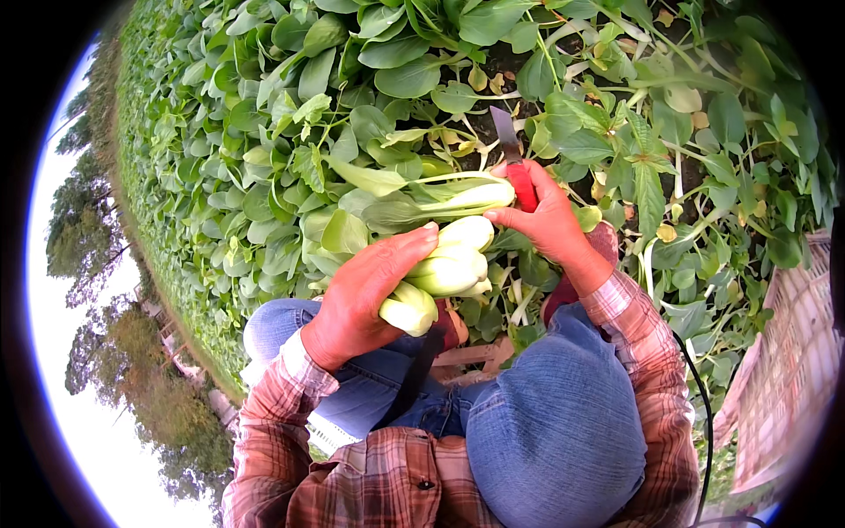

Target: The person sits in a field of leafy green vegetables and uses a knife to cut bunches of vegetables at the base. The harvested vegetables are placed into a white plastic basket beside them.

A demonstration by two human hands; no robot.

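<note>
Several heads of bok choy (452, 267) are bunched in my left hand (370, 287), their pale cut bases facing right and their leaves to the left. Just above them lies another bok choy head (478, 198), its base by the thumb and fingers of my right hand (541, 211). That same right hand grips a knife by its red handle (521, 185). The knife's flat dark blade (505, 132) points away from me over the plants. Whether the left hand also bears on the uppermost head is hard to tell.
Dense bok choy plants (264, 158) fill the ground ahead and to the left. Yellowed leaves and loose stalks (667, 231) lie on the right. A woven basket (785, 369) stands at my right side, near a black cable (706, 409). My bent knees (554, 422) frame the work.
</note>
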